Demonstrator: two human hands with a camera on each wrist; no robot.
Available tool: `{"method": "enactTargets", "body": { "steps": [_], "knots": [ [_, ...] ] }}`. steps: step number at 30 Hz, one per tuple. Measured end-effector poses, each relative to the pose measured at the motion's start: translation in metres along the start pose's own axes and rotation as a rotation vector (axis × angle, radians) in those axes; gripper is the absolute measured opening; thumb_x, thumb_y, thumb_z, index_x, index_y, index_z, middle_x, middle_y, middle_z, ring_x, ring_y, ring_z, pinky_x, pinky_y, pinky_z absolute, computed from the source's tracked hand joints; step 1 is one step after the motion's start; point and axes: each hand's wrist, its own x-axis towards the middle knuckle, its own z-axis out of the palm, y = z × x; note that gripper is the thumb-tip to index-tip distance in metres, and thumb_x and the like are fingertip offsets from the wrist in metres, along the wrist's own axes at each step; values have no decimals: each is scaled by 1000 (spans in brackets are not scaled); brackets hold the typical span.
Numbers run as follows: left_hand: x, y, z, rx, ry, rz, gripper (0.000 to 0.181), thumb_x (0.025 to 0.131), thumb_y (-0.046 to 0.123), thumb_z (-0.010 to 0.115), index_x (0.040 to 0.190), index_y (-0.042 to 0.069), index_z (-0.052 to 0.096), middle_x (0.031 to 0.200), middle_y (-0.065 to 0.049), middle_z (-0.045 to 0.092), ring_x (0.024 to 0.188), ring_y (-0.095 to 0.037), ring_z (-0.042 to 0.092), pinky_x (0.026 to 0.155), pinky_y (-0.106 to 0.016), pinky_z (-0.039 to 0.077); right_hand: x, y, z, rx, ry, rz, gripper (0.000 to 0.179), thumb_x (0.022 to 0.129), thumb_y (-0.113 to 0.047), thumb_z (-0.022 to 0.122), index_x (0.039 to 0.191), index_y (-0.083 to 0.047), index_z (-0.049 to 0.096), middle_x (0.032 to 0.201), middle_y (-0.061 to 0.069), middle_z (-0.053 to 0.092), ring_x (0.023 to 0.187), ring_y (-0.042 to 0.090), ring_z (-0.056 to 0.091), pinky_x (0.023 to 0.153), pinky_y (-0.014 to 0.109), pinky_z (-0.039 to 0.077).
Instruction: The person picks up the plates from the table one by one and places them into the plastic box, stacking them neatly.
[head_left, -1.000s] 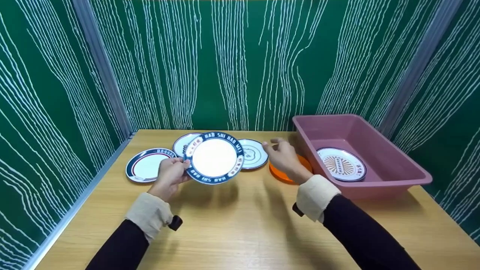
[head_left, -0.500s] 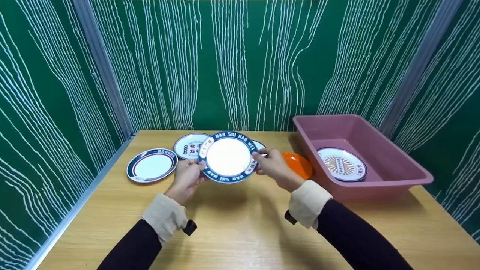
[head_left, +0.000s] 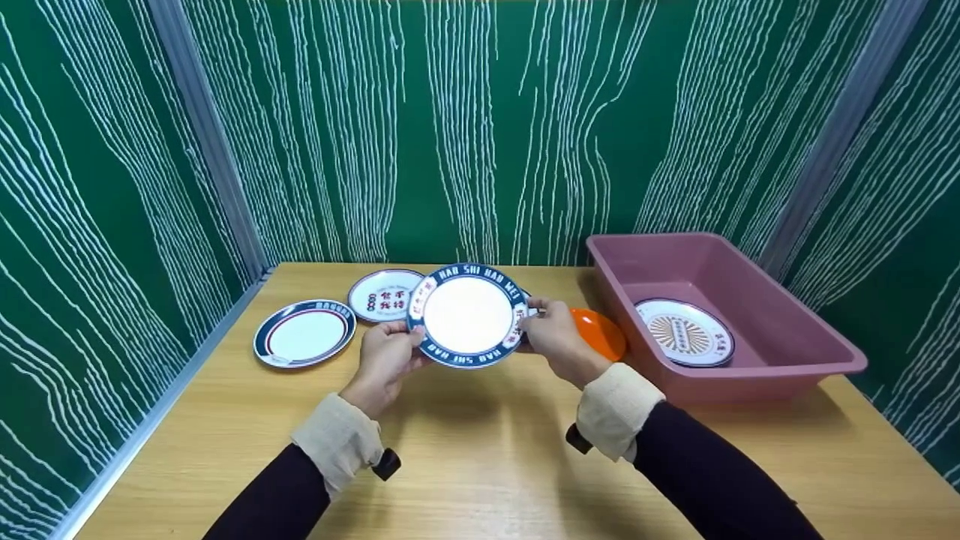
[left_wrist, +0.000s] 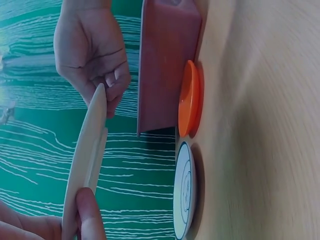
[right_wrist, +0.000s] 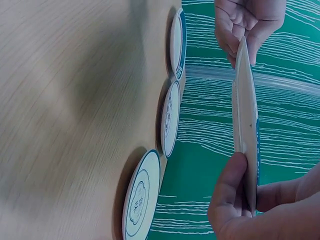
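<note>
A white plate (head_left: pixel 469 315) with a dark blue lettered rim is held above the table, its face tilted toward the head camera. My left hand (head_left: pixel 382 367) pinches its left edge, thumb on the face. On the opposite edge my right hand (head_left: pixel 559 337) grips it between thumb and fingers. Both wrist views show the plate (left_wrist: pixel 85 155) edge-on, raised off the tabletop, with a hand at each end. Behind it in the head view, a white plate is almost wholly hidden; the left wrist view shows that line-patterned plate (left_wrist: pixel 184 192) on the table.
On the wooden table (head_left: pixel 480 465) lie a blue-and-red-rimmed plate (head_left: pixel 304 335) at left and a plate with red characters (head_left: pixel 382 295) at the back. An orange plate (head_left: pixel 600 335) sits beside a pink plastic tub (head_left: pixel 750 315), which contains a sunburst-patterned plate (head_left: pixel 686 334).
The left hand has carried the blue-rimmed plate rightward. My right hand, formerly apart from it, has come to grip its right edge; over the last half second both shifted slightly.
</note>
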Motion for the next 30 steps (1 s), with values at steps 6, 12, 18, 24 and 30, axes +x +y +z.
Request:
{"method": "enactTargets", "body": {
  "steps": [6,12,18,24,30],
  "knots": [
    [2,-3,-2,3,-17,-1,23,99,2,63,120,-6,58,109,-18,66,86,-22,68,76,-32,61,0,-1,-1,-10,22,18,44,104,3,46,148,-1,41,123,22,60,89,28,71,85,36,61],
    [7,-3,-11,49,-29,-19,23,99,8,65,119,-2,59,106,-17,67,84,-23,69,77,-33,63,1,-2,-8,3,39,13,43,105,2,46,148,-2,41,122,22,59,91,29,70,88,37,61],
    [15,-4,-27,48,13,16,17,96,-1,60,113,-3,58,94,-13,61,75,-21,66,69,-29,62,3,-4,-23,-2,68,-33,41,104,2,46,144,-1,43,117,22,60,87,27,67,83,32,61],
    [28,-6,-47,52,75,23,19,94,-5,58,112,-5,55,87,-12,60,67,-15,63,65,-27,61,3,-8,-37,-7,96,-51,41,104,0,46,145,-1,45,117,20,61,85,24,67,85,32,61],
    [43,-3,-71,96,171,37,24,92,-5,59,116,-6,57,81,-8,62,63,-12,64,62,-24,60,6,-12,-52,-21,140,-54,44,105,-1,43,149,-1,43,126,20,56,92,24,63,91,33,58]
  ]
}}
